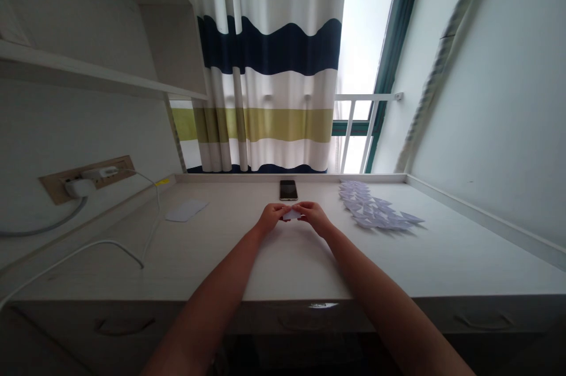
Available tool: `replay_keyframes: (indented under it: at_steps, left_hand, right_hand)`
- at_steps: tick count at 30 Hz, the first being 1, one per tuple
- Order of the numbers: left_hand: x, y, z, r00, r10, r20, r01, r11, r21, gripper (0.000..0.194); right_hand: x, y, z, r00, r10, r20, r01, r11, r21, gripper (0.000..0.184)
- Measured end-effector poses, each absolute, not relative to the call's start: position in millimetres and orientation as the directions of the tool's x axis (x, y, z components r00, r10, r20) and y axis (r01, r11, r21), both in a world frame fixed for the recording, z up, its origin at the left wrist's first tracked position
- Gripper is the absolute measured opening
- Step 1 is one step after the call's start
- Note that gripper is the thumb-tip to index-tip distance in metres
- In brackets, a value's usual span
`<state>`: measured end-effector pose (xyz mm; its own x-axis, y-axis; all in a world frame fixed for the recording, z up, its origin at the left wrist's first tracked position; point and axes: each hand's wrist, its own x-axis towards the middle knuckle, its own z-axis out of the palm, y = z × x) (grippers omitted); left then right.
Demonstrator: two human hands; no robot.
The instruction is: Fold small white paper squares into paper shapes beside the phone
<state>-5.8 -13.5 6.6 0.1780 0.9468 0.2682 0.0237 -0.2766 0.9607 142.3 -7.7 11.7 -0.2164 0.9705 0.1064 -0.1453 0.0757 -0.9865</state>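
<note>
Holding a small folded piece of white paper (pixel 291 215) in the fingertips of both the left hand (pixel 270 217) and the right hand (pixel 313 215), just above or on the pale wood-grain desk (pixel 300 264); cannot tell whether touching its surface. Have each grip closed to a pinch, left on one side of the paper and right on the other, with fingertips brought close together. Cannot make out the exact folds, too small and partly hidden by fingers. Keep both forearms reaching in over the front edge of the desk, with hands nearer the back edge than the front. See a black-screened phone (pixel 289 190) lying flat just beyond the hands, near the middle of the back edge. See a spread of pointed, folded white paper pieces (pixel 375 211), overlapping in rows, between the right hand and the right edge, running toward the back edge. See flat sheets of white paper (pixel 186 210) well apart from the left hand, toward the back left corner. See a thin white cable (pixel 142 265) crossing the left part of the desk, up to a wall socket panel (pixel 86 178) with white plugs. See a striped curtain in green, white and navy (pixel 287 46) hanging behind the back edge.
</note>
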Motion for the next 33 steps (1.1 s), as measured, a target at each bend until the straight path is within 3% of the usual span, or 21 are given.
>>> replay_keyframes:
  at_steps: [7,14,26,33]
  left_hand:
    - [-5.1,-13.0,5.5,0.247,0.944,0.22,-0.036,-0.218,0.975,0.038]
    - [-4.2,-11.9,4.0,0.257,0.94,0.224,-0.031,-0.223,0.974,0.038]
    - [-4.9,-9.9,0.8,0.261,0.924,0.281,0.24,-0.343,0.908,0.027]
    - [-9.2,-8.4,4.8,0.127,0.962,0.241,0.073,-0.252,0.965,0.026]
  right_hand:
    - [142.7,-8.1,15.2,-0.219,0.963,0.157,-0.204,0.113,-0.973,0.025]
    - [140.0,-7.2,11.1,-0.182,0.971,0.153,-0.16,0.124,-0.979,0.023]
    - [141.1,-5.1,6.3,-0.175,0.968,0.18,0.045,0.191,-0.981,0.013]
    - [141.9,-7.0,11.0,-0.201,0.968,0.151,-0.069,0.139,-0.988,0.021]
